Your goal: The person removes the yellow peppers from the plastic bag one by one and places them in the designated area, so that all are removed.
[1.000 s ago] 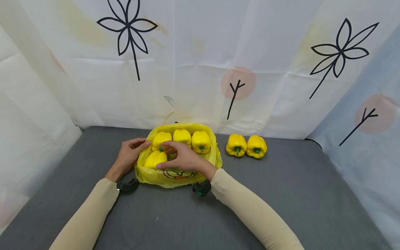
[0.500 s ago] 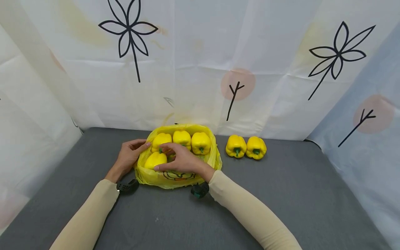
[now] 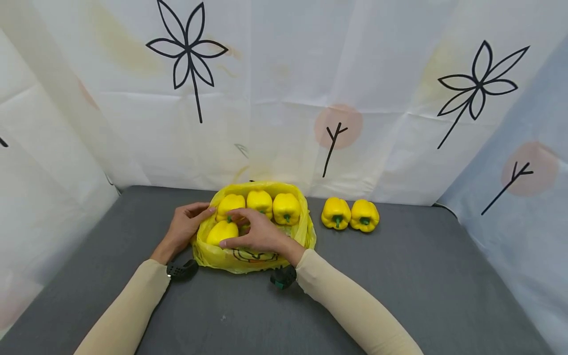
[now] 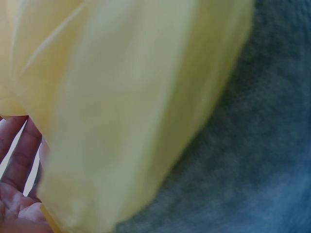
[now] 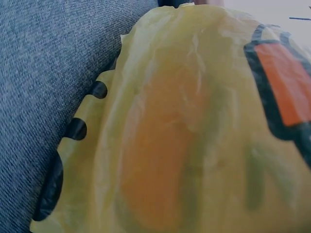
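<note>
A thin yellow plastic bag (image 3: 253, 264) with a printed drawing lies with its mouth spread wide on the dark grey table. Inside it are yellow bell peppers, among them a back-left pepper (image 3: 230, 204), a back-middle pepper (image 3: 259, 201) and a back-right pepper (image 3: 286, 207). My right hand (image 3: 262, 232) reaches into the bag, thumb and fingers around the front-left bell pepper (image 3: 222, 232). At the left rim, my left hand (image 3: 184, 226) holds the bag's edge, thumb on the inner side. Bag plastic (image 4: 121, 107) covers most of the left wrist view; bag plastic (image 5: 160, 145) hides the right hand in its view.
To the right of the bag, a bell pepper (image 3: 336, 213) and another bell pepper (image 3: 365, 216) stand side by side near the table's back edge. The grey tabletop (image 3: 421, 281) stretches right and forward. A patterned white curtain (image 3: 284, 138) hangs behind.
The whole head view has shifted slightly downward in the frame. Both hands keep nearly the same place on the bag and the front-left pepper.
</note>
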The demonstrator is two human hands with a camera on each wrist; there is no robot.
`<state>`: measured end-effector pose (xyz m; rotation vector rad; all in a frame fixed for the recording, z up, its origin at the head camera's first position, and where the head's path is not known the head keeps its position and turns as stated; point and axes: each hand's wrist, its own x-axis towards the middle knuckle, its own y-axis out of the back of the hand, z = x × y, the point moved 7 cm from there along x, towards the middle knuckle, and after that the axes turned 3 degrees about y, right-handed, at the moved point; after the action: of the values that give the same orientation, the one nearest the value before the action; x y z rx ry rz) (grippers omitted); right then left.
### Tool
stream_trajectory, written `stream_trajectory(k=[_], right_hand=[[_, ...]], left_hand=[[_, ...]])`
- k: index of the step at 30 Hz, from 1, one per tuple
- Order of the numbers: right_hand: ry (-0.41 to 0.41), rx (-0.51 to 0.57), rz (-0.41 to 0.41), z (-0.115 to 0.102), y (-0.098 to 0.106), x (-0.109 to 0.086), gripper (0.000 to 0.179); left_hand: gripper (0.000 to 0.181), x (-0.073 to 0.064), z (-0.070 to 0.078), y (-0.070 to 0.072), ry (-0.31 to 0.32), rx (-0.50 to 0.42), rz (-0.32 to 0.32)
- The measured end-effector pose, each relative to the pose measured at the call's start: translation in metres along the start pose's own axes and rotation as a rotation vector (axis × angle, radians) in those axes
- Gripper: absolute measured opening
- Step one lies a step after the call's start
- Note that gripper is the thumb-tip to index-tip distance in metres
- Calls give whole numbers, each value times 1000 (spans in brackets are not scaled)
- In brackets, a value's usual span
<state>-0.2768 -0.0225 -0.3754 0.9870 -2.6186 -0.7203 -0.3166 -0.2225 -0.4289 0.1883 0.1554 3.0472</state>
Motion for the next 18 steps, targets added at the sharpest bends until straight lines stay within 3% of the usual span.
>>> stream_trajectory(k=[18], right_hand=[[-3, 9, 6, 0, -1, -1, 73]], left_hand=[[47, 1, -1, 0, 13, 0, -1]])
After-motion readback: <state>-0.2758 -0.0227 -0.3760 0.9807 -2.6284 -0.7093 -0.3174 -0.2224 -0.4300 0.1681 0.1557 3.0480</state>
